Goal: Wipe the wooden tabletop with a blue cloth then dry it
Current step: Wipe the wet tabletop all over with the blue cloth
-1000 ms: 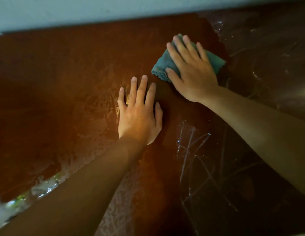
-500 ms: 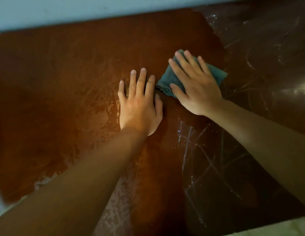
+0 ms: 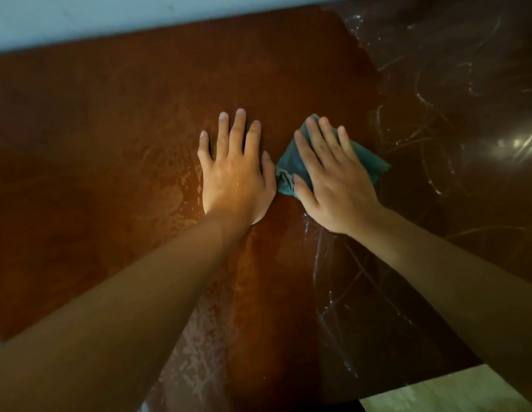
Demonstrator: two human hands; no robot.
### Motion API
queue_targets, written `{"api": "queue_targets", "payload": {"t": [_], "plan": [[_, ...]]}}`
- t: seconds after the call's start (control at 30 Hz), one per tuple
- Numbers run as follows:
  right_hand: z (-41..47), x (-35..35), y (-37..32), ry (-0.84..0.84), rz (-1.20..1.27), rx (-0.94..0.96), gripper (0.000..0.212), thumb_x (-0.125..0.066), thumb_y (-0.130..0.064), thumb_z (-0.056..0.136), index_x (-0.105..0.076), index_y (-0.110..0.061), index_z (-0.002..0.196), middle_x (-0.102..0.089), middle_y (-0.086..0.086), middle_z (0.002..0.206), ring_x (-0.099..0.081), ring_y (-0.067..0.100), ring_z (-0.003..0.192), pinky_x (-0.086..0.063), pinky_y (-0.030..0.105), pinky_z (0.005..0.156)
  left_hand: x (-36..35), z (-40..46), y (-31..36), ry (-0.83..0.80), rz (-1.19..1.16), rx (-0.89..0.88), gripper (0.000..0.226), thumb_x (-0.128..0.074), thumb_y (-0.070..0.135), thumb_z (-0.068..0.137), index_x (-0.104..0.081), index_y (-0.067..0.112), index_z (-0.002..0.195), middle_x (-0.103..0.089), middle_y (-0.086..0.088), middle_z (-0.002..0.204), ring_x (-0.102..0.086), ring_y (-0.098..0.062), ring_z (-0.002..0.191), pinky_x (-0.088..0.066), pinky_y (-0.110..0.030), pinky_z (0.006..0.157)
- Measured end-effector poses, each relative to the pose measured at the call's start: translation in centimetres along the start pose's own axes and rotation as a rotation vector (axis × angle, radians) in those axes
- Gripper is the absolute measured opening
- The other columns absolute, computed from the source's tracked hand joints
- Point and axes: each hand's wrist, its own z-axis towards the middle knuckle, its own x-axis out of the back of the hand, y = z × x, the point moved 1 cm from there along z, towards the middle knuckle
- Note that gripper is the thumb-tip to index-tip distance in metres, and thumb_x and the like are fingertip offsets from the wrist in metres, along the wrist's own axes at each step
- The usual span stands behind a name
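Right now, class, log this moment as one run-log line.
stage: wiping | right hand: flat on cloth | left hand: flat on tabletop | wet streaks: right side

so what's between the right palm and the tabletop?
Head view: the blue cloth, pressed flat under the right hand on the tabletop.

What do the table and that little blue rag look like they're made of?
The tabletop looks like reddish-brown wood with a glossy finish: it shows glare and wet streaks. The blue cloth under the right hand seems soft fabric, perhaps microfibre: it folds, with a stitched edge.
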Motion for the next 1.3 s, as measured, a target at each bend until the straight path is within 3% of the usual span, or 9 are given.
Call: {"api": "queue_targets", "payload": {"t": [0.2, 0.4, 0.67, 0.9, 1.03, 1.3], "plan": [[1.3, 0.1, -0.1, -0.016, 0.018, -0.022, 0.069, -0.025, -0.044, 0.107, -0.021, 0.000, 0.160, -0.015, 0.025, 0.168, -0.010, 0.037, 0.158, -0.009, 0.048, 0.130, 0.0, -0.1, -0.1, -0.006, -0.007, 0.000, 0.057, -0.022, 0.042, 0.104, -0.032, 0.016, 0.154, -0.023, -0.009, 0.165, -0.011, -0.029, 0.154, -0.010, -0.056, 0.122], [-5.2, -0.7, -2.1, 0.026, 0.096, 0.048, 0.065, -0.037, -0.045, 0.105, -0.032, -0.008, 0.159, -0.022, 0.017, 0.168, -0.015, 0.031, 0.158, -0.012, 0.044, 0.130, -0.1, -0.2, -0.3, 0.001, -0.016, -0.007, 0.056, -0.024, 0.041, 0.105, -0.033, 0.015, 0.154, -0.025, -0.009, 0.164, -0.012, -0.030, 0.154, -0.010, -0.057, 0.122], [-3.0, -0.2, -1.2, 0.045, 0.104, 0.050, 0.064, -0.043, -0.043, 0.102, -0.039, -0.009, 0.156, -0.028, 0.017, 0.166, -0.023, 0.033, 0.156, -0.019, 0.045, 0.127, 0.1, -0.2, -0.3, -0.015, -0.017, -0.013, 0.057, -0.023, 0.041, 0.104, -0.032, 0.015, 0.154, -0.024, -0.010, 0.165, -0.011, -0.030, 0.154, -0.009, -0.057, 0.122], [-8.8, -1.3, -4.3, 0.074, 0.125, 0.032, 0.064, -0.042, -0.045, 0.103, -0.039, -0.010, 0.156, -0.027, 0.014, 0.167, -0.021, 0.029, 0.157, -0.014, 0.040, 0.127, 0.3, -0.2, -0.2, -0.013, -0.040, -0.010, 0.057, -0.025, 0.040, 0.104, -0.034, 0.014, 0.153, -0.025, -0.010, 0.164, -0.012, -0.030, 0.154, -0.009, -0.056, 0.122], [-9.0, -1.2, -4.0, 0.049, 0.146, 0.070, 0.065, -0.042, -0.046, 0.101, -0.040, -0.012, 0.156, -0.027, 0.013, 0.167, -0.019, 0.028, 0.157, -0.016, 0.045, 0.129, 0.5, -0.3, -0.1, -0.022, -0.051, -0.004, 0.057, -0.025, 0.041, 0.103, -0.033, 0.015, 0.153, -0.024, -0.009, 0.165, -0.011, -0.030, 0.154, -0.008, -0.056, 0.122], [-2.7, -0.4, -0.7, 0.000, 0.042, 0.027, 0.067, -0.033, -0.049, 0.103, -0.031, -0.012, 0.159, -0.023, 0.015, 0.168, -0.017, 0.030, 0.158, -0.012, 0.047, 0.129, 1.7, 0.4, -1.5, -0.104, -0.341, 0.001, 0.061, -0.055, 0.041, 0.093, -0.041, 0.022, 0.149, -0.024, -0.003, 0.165, -0.006, -0.022, 0.155, 0.005, -0.045, 0.123]]}}
